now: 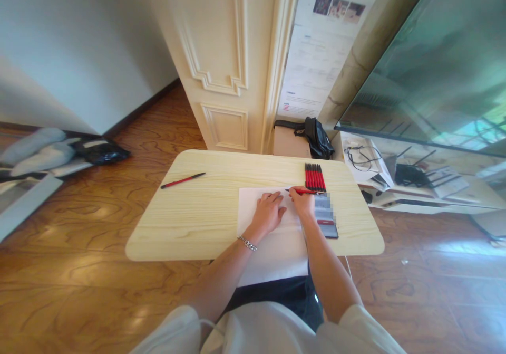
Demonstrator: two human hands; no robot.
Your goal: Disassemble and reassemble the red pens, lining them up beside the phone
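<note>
A large white sheet of paper point(272, 254) lies on the small wooden-topped table point(190, 222) and hangs over its near edge. My left hand point(269, 210) rests flat on the sheet with its fingers spread. Beside it, my right hand point(302, 202) grips a red and black pen point(303, 191), its tip at the upper right part of the paper. Several matching red pens point(314, 177) stand in a neat row just beyond my right hand. A phone point(330, 230), its screen partly pixelated, lies to the right, partly covered by my right hand and forearm.
A single red pen point(183, 180) lies at the table's far left. Past the far edge is a black bag point(316, 137) on a box. To the right, a white cabinet point(446, 198) bears cables and a black router point(413, 175) below a large screen point(438, 74).
</note>
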